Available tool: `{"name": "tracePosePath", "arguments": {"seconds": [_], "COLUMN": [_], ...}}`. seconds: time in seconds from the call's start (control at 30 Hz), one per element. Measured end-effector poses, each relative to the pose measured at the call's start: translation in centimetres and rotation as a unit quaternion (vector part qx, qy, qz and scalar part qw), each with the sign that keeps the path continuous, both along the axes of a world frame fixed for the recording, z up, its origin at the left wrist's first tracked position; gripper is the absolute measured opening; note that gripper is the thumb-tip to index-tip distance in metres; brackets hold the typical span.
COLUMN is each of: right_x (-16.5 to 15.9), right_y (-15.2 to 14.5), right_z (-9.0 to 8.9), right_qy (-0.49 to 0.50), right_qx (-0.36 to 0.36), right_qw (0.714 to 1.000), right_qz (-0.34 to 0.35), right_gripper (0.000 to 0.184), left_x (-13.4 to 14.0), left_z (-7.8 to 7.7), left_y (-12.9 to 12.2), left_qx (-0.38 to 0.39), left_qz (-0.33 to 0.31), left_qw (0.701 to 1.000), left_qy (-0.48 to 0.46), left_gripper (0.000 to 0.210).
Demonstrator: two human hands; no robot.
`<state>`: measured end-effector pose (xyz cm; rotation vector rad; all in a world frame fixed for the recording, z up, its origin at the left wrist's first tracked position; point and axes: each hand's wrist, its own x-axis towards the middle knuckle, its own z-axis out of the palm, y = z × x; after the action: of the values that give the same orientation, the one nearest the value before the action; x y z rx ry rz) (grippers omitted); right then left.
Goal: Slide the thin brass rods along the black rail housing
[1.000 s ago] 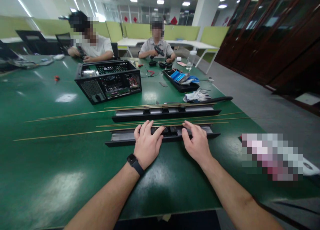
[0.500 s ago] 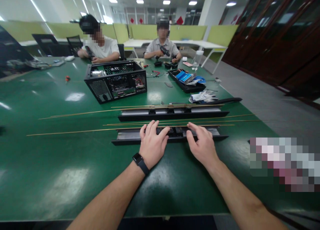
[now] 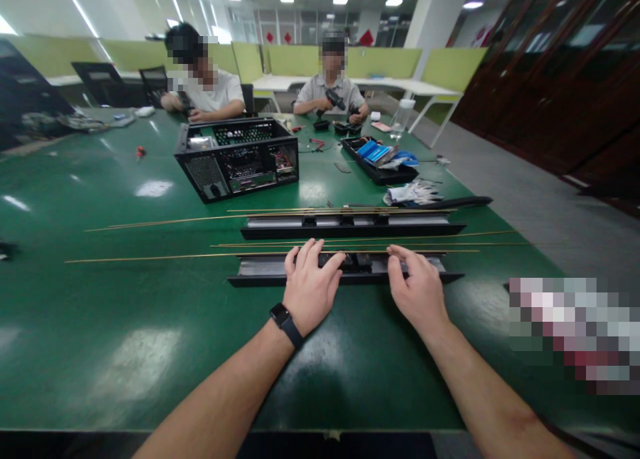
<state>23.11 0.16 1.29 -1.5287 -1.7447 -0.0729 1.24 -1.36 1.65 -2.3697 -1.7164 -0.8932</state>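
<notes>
My left hand [image 3: 311, 282], a dark watch [image 3: 286, 322] on its wrist, lies over the nearer black-edged metal channel [image 3: 260, 267]. Its fingers are spread, with a black block [image 3: 357, 262] in the channel just right of the thumb. Over the right part of that channel, my right hand [image 3: 419, 282] is half curled, with a gap between thumb and forefinger. Whether its fingertips touch the channel cannot be made out. Thin brass-coloured rods [image 3: 150, 258] run along the channel's far edge, partly behind my fingers.
A second channel [image 3: 350, 231] lies parallel behind, with more rods. Farther back stand an open black computer case [image 3: 237, 159] and a black tray [image 3: 387, 172] with blue items. Gloves [image 3: 414, 194] lie at right. Two people sit across the green table [image 3: 125, 352].
My right hand has shifted slightly right along the channel. My left hand keeps its place on it. The whole view has shifted a little.
</notes>
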Motion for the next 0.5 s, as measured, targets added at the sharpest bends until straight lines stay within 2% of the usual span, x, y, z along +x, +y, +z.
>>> {"name": "tracePosePath", "arguments": {"seconds": [0.33,0.5], "right_x": [0.67,0.53], "right_y": [0.19,0.17], "right_z": [0.21,0.13], "right_qy": [-0.004,0.005], "right_qx": [0.0,-0.001], "right_qw": [0.998,0.999], "right_qz": [-0.063,-0.052], "right_gripper": [0.027,0.026], "left_x": [-0.08,-0.08], "left_z": [0.0,0.0], "left_y": [0.04,0.02], "left_qx": [-0.003,0.001], "left_qz": [-0.001,-0.002], "left_qw": [1.0,1.0], "left_qy": [0.003,-0.001], "left_gripper": [0.032,0.032]}}
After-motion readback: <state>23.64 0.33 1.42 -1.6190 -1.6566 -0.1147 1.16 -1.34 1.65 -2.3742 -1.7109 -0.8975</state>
